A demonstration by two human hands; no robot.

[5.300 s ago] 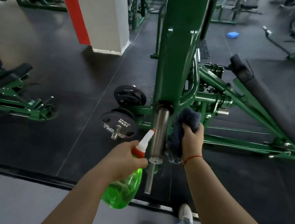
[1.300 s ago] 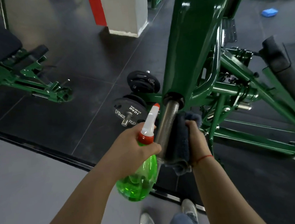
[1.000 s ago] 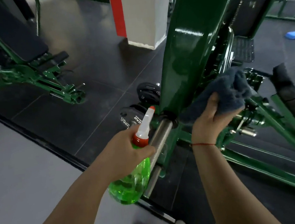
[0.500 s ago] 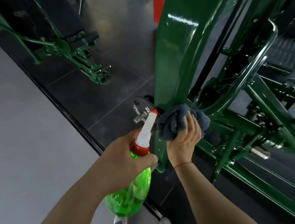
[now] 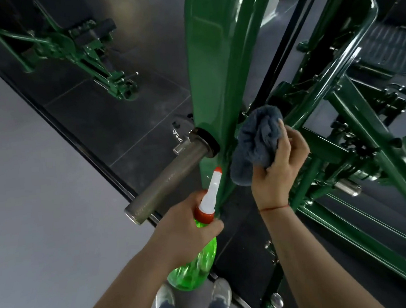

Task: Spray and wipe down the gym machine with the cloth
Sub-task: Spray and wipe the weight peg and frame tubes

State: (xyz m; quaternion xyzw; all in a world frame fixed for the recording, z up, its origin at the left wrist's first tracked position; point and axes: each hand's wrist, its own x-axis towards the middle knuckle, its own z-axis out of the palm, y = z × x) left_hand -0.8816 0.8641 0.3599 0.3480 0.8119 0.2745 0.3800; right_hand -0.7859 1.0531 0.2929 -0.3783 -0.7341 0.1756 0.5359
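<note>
The right hand [image 5: 278, 171] grips a bunched grey-blue cloth [image 5: 257, 144], with its fingers curled round the lower folds. It holds the cloth at the right edge of the machine's broad green beam [image 5: 219, 66], and the cloth hides the contact itself. The left hand [image 5: 186, 231] is closed round the neck of the green spray bottle [image 5: 194, 265] just below the beam's lower end. The red-tipped nozzle points up at the beam, and the hand covers the trigger. Left of the beam a knurled steel sleeve [image 5: 167, 181] juts out. Beyond it only a sliver of a weight plate [image 5: 179, 136] shows. The beam's top is cut off.
</note>
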